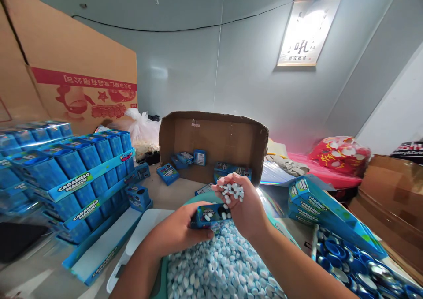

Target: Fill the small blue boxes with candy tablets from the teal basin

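My left hand [188, 230] grips a small blue candy box [206, 216], which lies on its side over a heap of pale blue and white oval candies [218, 263]. A few candies rest on the box's upper face, near a dark opening at its right end. Cupped palm up right beside that end, my right hand [249, 213] holds a small pile of candies [232, 192]. The heap fills a teal tub [162, 277] below both hands, and its near part runs out of view.
Display trays of blue boxes [74, 169] are stacked at left, beside an unfilled tray [102, 250]. Ahead, a cardboard box [213, 133] lies open with several blue boxes inside. At right are folded trays [317, 202] and a container of blue-rimmed round lids [350, 263].
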